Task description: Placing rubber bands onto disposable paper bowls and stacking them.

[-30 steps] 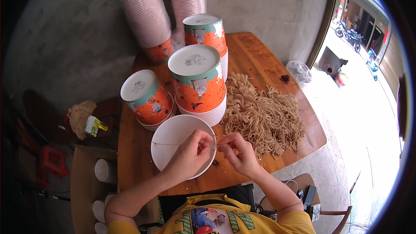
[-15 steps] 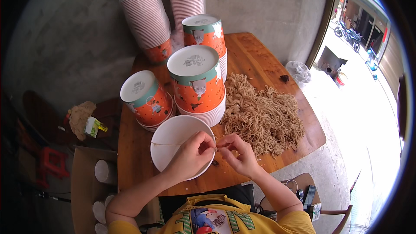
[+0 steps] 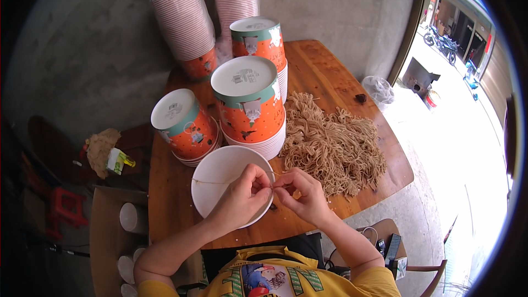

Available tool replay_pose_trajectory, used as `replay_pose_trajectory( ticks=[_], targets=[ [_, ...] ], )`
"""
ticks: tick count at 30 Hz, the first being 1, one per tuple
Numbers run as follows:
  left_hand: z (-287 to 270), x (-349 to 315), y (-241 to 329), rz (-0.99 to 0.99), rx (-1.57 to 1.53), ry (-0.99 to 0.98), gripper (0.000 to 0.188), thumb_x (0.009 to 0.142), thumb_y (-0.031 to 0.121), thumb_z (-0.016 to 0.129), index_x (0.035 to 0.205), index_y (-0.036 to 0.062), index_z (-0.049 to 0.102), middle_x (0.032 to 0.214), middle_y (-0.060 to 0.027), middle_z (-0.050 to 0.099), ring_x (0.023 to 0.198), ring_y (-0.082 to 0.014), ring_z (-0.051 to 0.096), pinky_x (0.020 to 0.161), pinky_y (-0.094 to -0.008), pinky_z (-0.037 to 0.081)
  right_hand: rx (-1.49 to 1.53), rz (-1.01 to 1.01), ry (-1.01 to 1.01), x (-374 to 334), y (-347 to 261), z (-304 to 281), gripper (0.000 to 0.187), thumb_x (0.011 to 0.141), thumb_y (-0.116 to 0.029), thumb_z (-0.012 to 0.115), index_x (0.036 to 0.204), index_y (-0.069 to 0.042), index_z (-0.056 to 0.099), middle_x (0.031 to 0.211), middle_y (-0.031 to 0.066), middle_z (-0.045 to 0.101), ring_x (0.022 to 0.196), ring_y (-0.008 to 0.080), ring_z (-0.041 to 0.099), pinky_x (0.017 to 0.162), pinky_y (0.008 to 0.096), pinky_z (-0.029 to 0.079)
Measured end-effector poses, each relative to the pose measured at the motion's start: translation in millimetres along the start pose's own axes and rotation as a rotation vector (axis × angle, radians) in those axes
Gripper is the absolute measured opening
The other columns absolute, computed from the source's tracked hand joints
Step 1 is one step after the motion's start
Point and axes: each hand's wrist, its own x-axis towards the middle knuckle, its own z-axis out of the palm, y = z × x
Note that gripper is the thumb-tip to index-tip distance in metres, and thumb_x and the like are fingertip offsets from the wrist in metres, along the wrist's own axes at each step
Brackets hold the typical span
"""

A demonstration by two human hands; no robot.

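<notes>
A white-lined paper bucket (image 3: pixel 210 198) stands mouth up at the near edge of the wooden table. Thin tan string (image 3: pixel 207 182) runs from its left rim across the opening toward my fingers. My left hand (image 3: pixel 242 198) is over the bucket's right half, with thumb and fingers pinched on the string. Beside it, just at the right rim, my right hand (image 3: pixel 303 192) pinches the string too, and the fingertips of both hands meet. The exact shape of the string between the fingertips is too small to tell. A heap of tan strings (image 3: pixel 335 148) lies right of the bucket.
Upside-down orange-and-green bucket stacks (image 3: pixel 250 113) stand just behind, another stack (image 3: pixel 190 132) to the left. Tall wrapped stacks (image 3: pixel 184 22) lean near the wall. A cardboard box (image 3: pixel 110 203) with white buckets stands left of the table. A small dark lump (image 3: pixel 361 98) lies far right.
My right thumb and fingers have drawn closer together against the left fingertips. The bucket and the string heap have stayed in place.
</notes>
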Motion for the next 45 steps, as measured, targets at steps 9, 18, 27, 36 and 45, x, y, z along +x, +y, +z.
replay_pose_trajectory(
  ticks=[9,18,27,36,45],
  targets=[
    [-2,-1,6,0.022,0.092,0.027,0.013,0.09,0.006,0.061,0.1,0.0036,0.053,0.091,-0.002,0.059,0.083,-0.0098,0.059,0.077,-0.027,0.05,-0.116,-0.099,-0.029,-2,1,-5,0.023,0.08,-0.002,0.07,0.099,0.0,0.057,0.089,0.009,0.058,0.073,0.0174,0.064,0.064,0.0276,0.054],
    [-3,-1,5,0.003,0.117,0.002,0.013,0.089,0.005,0.061,0.101,0.0032,0.055,0.091,-0.0027,0.061,0.082,-0.0106,0.06,0.076,-0.0275,0.051,-0.024,-0.114,-0.004,-8,13,-4,0.026,0.08,-0.001,0.07,0.099,-0.001,0.053,0.093,0.0107,0.057,0.076,0.0191,0.065,0.066,0.0291,0.055],
    [-2,0,6,0.014,0.113,0.001,0.013,0.09,0.006,0.062,0.1,0.003,0.055,0.09,-0.0025,0.061,0.081,-0.0102,0.06,0.075,-0.0273,0.05,-0.15,-0.157,0.021,-5,12,-3,0.02,0.079,0.0,0.07,0.093,-0.002,0.055,0.085,0.0097,0.057,0.072,0.0209,0.063,0.061,0.0302,0.055],
    [-2,-1,8,0.019,0.122,0.001,0.011,0.09,0.007,0.061,0.098,0.0025,0.055,0.089,-0.0027,0.061,0.08,-0.0106,0.06,0.074,-0.0275,0.051,-0.166,-0.162,0.033,-5,15,-1,0.019,0.079,0.0,0.068,0.091,-0.002,0.053,0.085,0.0105,0.059,0.072,0.0253,0.062,0.06,0.0335,0.052],
    [-3,-1,4,0.024,0.184,0.022,0.01,0.091,0.007,0.058,0.097,0.0015,0.054,0.088,-0.005,0.06,0.079,-0.0122,0.059,0.072,-0.0291,0.051,-0.123,-0.135,0.029,-9,24,2,0.016,0.083,0.006,0.055,0.092,-0.001,0.044,0.084,0.0107,0.059,0.068,0.0203,0.059,0.061,0.0286,0.049]
  ],
)
